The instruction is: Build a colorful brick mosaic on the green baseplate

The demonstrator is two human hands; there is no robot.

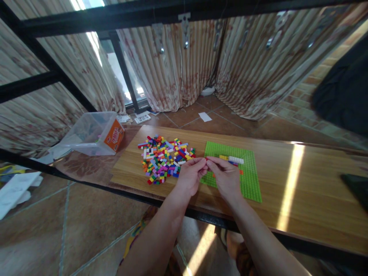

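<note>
My left hand (191, 174) and my right hand (225, 176) meet fingertip to fingertip over the left edge of a green studded baseplate (251, 184). Both are closed in a pinch. A bit of red shows between the fingertips, apparently a small red toy brick (206, 158), mostly covered by the fingers. On the baseplate, partly behind my right hand, are a white brick (236, 160), a yellow brick (223, 157) and some orange and blue pieces. To the left of my left hand lies a loose pile of multicoloured toy bricks (163, 159).
The wooden board (273, 168) rests on a dark-framed table. A clear plastic bin (89, 134) with an orange label stands left of it. Black metal bars (172, 15) cross above, before striped curtains (172, 69). A dark flat object (356, 188) lies at the right.
</note>
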